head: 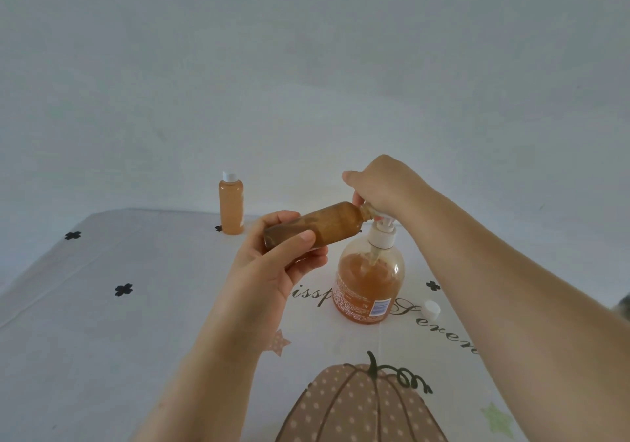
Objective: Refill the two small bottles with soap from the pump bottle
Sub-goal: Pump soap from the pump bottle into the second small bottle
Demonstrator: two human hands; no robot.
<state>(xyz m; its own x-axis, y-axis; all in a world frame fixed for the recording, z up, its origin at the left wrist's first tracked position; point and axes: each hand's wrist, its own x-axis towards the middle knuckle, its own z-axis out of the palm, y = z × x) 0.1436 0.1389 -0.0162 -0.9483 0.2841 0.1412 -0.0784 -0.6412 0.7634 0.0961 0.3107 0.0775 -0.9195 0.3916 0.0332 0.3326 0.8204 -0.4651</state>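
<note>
The worktop (102, 339) carries a cloth printed with a pumpkin, stars and script. The pump bottle (370, 281) stands upright on it, partly filled with orange soap. The right hand (381, 186) sits on top of it, fingers curled down over the white pump head (385, 228). The left hand (272, 264) grips the open small bottle (327, 225) near its base, with the thumb (296, 242) across the near side and the fingers wrapped beneath. This bottle is raised and lies almost horizontal, its neck at the pump nozzle. The capped small bottle (231, 206) stands upright at the far edge, filled. A loose white cap (431, 309) lies right of the pump bottle.
</note>
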